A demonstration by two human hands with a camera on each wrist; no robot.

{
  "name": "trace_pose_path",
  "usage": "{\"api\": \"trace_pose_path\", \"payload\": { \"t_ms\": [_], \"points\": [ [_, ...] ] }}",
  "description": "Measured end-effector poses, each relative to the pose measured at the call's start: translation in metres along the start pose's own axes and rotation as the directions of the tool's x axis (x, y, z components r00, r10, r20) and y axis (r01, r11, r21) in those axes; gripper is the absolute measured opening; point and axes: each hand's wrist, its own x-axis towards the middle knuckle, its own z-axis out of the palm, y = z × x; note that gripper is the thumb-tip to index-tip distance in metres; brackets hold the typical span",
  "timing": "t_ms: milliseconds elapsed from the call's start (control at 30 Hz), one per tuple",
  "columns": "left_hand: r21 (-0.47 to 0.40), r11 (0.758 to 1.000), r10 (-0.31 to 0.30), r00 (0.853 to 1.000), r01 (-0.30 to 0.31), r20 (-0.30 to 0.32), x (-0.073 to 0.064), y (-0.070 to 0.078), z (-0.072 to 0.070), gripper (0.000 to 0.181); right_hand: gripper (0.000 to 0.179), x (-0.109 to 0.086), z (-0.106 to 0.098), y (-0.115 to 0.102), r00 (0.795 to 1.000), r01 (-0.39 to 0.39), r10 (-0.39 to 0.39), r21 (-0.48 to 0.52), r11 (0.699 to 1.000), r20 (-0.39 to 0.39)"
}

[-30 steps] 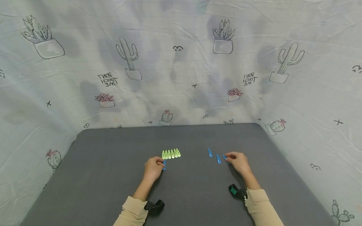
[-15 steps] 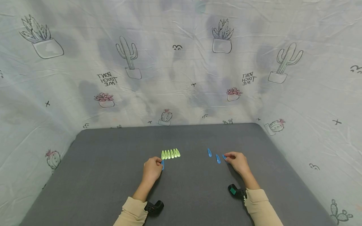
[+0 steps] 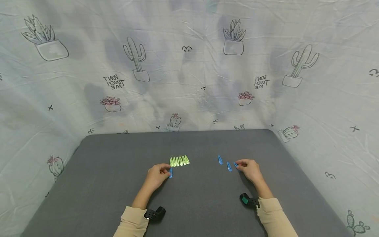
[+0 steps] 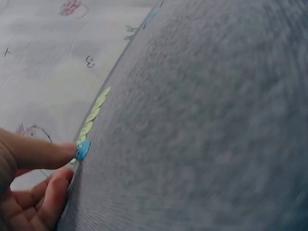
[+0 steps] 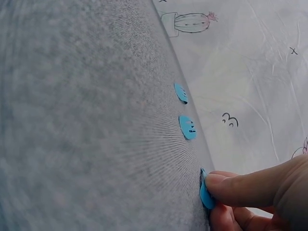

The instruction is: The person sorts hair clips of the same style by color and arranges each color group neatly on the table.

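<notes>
A blue snap hair clip (image 3: 170, 172) lies just below the left end of a row of several yellow-green hair clips (image 3: 179, 161). My left hand (image 3: 157, 174) pinches this blue clip at its left side; in the left wrist view the thumb (image 4: 55, 155) presses against it. On the right, my right hand (image 3: 249, 169) pinches another blue hair clip (image 5: 207, 191) between thumb and fingers, close on the tabletop. Two more blue clips (image 3: 220, 160) (image 5: 187, 127) lie to the left of that hand.
The grey tabletop (image 3: 201, 204) runs back to a pale cloth wall (image 3: 189, 72) printed with cacti. Cloth stands at the left and right sides too. A black wrist camera (image 3: 155, 214) sits on the left wrist, another (image 3: 248, 200) on the right.
The blue clip at my left hand has shifted slightly left, under the end of the yellow-green row. My left forearm has swung a little left. The right hand has stayed in place.
</notes>
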Motion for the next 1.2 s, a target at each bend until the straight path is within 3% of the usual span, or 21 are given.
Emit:
{"api": "trace_pose_path", "payload": {
  "t_ms": [267, 467, 600, 867, 1000, 1200],
  "points": [
    [0.009, 1.0, 0.023, 0.997, -0.023, 0.079, 0.002, -0.007, -0.002, 0.021, 0.023, 0.0, -0.003, 0.0, 0.999, -0.018, 0.017, 0.026, 0.999, 0.051],
    [0.01, 1.0, 0.029, 0.996, -0.029, 0.079, 0.005, -0.007, -0.002, 0.022, 0.024, 0.001, -0.006, -0.007, 0.998, -0.005, 0.001, 0.067, 0.998, 0.056],
    [0.007, 0.999, 0.033, 0.997, -0.034, 0.07, 0.005, -0.007, -0.002, 0.022, 0.025, 0.002, -0.002, -0.017, 0.998, 0.03, -0.039, 0.163, 0.986, 0.051],
    [0.027, 0.998, 0.05, 0.998, -0.051, 0.044, 0.005, -0.009, -0.002, 0.022, 0.026, 0.002, 0.028, -0.053, 0.991, 0.011, -0.061, 0.376, 0.927, 0.122],
    [0.034, 0.997, 0.065, 0.997, -0.067, 0.038, 0.005, -0.01, -0.002, 0.021, 0.024, 0.001, 0.05, -0.072, 0.983, -0.012, -0.068, 0.428, 0.903, 0.171],
    [0.04, 0.997, 0.065, 0.997, -0.066, 0.031, 0.005, -0.009, -0.002, 0.021, 0.022, 0.002, 0.083, -0.094, 0.974, 0.013, -0.12, 0.482, 0.876, 0.194]
  ]
}}
